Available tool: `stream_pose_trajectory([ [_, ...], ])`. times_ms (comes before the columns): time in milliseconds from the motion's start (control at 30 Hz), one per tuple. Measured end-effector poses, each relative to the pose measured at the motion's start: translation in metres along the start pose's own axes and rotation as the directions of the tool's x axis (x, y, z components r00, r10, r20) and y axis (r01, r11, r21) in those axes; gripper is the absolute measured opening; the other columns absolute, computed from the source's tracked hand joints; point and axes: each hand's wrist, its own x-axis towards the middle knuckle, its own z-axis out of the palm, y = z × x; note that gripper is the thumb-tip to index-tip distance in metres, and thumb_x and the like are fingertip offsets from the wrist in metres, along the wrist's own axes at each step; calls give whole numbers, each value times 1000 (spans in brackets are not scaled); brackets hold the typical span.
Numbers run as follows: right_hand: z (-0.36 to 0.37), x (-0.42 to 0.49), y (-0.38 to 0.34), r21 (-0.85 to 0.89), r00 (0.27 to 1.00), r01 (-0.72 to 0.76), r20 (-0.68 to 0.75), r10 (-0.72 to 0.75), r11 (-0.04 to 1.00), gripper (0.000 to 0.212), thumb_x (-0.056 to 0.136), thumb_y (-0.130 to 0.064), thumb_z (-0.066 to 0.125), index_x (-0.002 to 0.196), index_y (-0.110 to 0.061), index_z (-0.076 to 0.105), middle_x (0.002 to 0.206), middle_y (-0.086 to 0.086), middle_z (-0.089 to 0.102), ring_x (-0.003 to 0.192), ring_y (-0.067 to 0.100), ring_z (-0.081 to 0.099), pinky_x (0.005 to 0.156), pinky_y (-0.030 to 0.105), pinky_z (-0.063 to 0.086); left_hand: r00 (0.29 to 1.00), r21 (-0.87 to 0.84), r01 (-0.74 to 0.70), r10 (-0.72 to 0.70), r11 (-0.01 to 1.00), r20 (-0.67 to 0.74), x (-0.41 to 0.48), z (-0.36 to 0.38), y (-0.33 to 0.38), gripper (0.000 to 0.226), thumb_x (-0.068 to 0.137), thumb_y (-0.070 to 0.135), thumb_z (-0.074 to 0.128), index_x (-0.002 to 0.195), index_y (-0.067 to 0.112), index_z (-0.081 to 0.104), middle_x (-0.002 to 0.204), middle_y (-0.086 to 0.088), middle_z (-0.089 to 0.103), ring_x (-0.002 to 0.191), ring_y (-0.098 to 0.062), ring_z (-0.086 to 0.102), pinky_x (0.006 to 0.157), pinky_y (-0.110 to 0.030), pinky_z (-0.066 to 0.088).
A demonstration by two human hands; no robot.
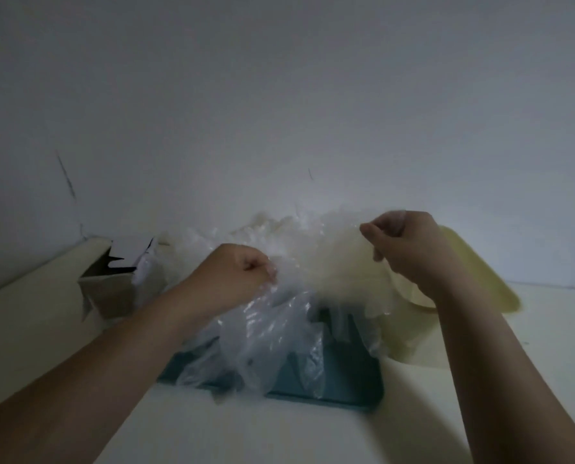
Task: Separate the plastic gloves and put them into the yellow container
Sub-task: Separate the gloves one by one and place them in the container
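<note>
A clump of thin clear plastic gloves (272, 333) hangs over a teal tray (349, 383) in the middle of the table. My left hand (235, 276) pinches one side of the clump with curled fingers. My right hand (406, 242) is raised to the right and pinches a single glove (339, 269), stretching it away from the rest. The yellow container (480, 283) stands at the right, just behind and below my right hand; its inside is mostly hidden by my wrist and the glove.
A torn-open cardboard box (108, 283) stands at the left near the wall. More crumpled plastic (272, 229) lies behind the hands against the white wall (279, 112). The pale tabletop (279, 437) runs to the front edge.
</note>
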Motion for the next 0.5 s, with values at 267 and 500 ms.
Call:
stream_pose_trajectory([
  [267,14,-4,-8,250,996,-8,85,-14,968,22,100,-19,67,86,-4,75,75,8,77,63,28,72,57,39,59,994,-687,107,-62,719,90,-9,-28,61,25,101,-4,45,101,11,64,77,-14,68,66,-26,67,64,-37,56],
  [500,17,-10,-14,488,961,-44,260,-97,872,36,90,-22,76,87,13,70,85,45,59,71,30,60,68,41,48,972,-662,195,-51,724,229,19,13,94,20,94,13,65,75,16,65,63,-2,56,53,-12,49,54,-25,36],
])
